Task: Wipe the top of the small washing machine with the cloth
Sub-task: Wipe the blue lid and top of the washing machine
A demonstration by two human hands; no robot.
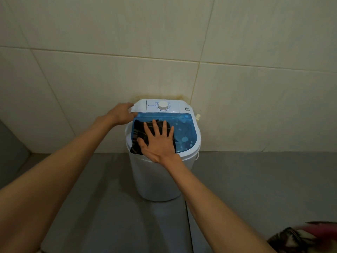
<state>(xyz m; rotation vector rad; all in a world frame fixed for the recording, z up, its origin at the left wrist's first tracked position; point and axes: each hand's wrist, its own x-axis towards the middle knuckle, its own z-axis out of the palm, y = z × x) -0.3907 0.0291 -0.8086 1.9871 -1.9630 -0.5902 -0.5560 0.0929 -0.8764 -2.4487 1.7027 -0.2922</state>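
Observation:
A small white washing machine (155, 176) stands on the grey floor against the tiled wall. Its top has a translucent blue lid (186, 132) and a white control panel with a round dial (162, 105) at the back. A dark striped cloth (138, 136) lies on the left part of the lid. My right hand (160, 141) presses flat on the cloth, fingers spread. My left hand (122, 114) rests on the machine's back left corner, fingers curled over the rim.
The beige tiled wall (237, 106) rises directly behind the machine, with a brownish stain above the panel. A grey floor (255, 189) spreads around it. A patterned fabric (302, 238) shows at the bottom right corner. A small white fitting (198, 116) sticks out at the machine's right.

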